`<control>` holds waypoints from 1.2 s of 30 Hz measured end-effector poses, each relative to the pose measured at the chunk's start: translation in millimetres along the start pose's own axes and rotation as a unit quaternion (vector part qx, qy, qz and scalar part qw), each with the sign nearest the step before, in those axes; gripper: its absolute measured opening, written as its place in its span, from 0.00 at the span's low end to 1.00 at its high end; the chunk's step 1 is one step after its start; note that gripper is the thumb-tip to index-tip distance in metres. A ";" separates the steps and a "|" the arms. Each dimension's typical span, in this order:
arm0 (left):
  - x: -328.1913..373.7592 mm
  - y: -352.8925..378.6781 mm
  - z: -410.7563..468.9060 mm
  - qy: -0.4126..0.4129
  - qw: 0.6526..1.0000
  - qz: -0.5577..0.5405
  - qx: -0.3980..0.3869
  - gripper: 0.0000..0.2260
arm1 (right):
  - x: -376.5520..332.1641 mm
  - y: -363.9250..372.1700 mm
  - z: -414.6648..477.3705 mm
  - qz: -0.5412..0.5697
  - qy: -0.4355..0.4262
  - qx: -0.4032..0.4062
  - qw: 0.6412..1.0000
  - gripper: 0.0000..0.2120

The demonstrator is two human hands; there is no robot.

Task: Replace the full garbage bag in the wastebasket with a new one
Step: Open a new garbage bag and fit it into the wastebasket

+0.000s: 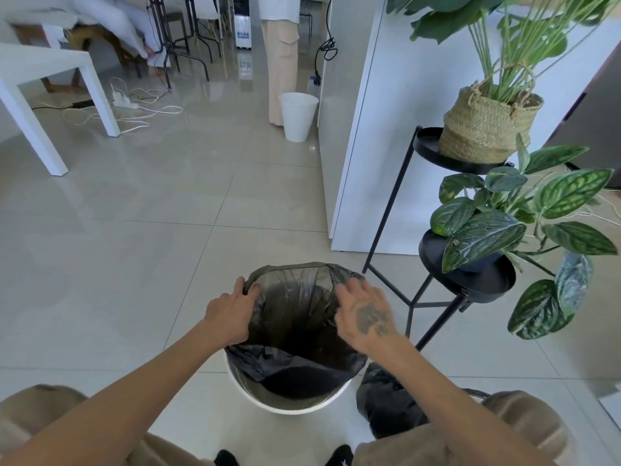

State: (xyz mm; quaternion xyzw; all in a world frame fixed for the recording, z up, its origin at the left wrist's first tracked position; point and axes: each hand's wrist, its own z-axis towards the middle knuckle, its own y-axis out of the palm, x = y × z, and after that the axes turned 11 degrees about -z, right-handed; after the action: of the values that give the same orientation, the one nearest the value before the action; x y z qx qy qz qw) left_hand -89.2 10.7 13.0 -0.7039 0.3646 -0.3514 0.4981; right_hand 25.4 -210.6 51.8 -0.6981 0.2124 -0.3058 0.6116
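So the white wastebasket (285, 403) is sitting on the floor tiles and the new black bag (295, 317) is hanging open inside it. Left hand (232, 314) is pinching the bag's edge, right hand (364, 314) is hovering spread open over it. The tied-off full bag (386, 405) is slumping just beside the wastebasket.

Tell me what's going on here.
A person is fitting a new black bag into the white wastebasket. The left hand grips the bag's edge; the right hand spreads open against the other side. The near edge is not yet over the rim. A filled black bag sits on the floor beside it.
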 end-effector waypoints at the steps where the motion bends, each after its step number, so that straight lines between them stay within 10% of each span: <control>1: 2.0 -0.1 -0.1 0.009 1.000 -0.018 0.000 0.39 | -12.3 1.6 -2.3 0.035 -0.047 0.006 0.998 0.17; 15: -7.4 2.1 1.2 0.009 0.983 -0.157 0.092 0.12 | -73.1 58.1 14.1 0.172 -0.136 -0.290 0.932 0.22; 20: -17.0 -7.1 -2.1 -0.011 0.996 -0.085 0.030 0.41 | -63.2 43.4 4.8 0.087 -0.235 -0.402 0.881 0.25; 32: -19.5 9.7 3.3 0.036 0.999 0.011 0.000 0.43 | -5.4 31.5 -9.4 0.051 -0.067 -0.079 0.993 0.44; 36: -29.3 13.8 12.3 0.033 0.999 -0.006 -0.007 0.41 | 14.5 45.8 -2.0 0.059 -0.017 -0.090 0.994 0.53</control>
State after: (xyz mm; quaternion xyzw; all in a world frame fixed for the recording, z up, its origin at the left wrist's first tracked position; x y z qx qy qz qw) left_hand -95.2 38.2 -7.2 -0.6973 0.3796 -0.3748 0.4787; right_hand 38.0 -229.2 9.3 -0.7414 0.2698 -0.2368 0.5669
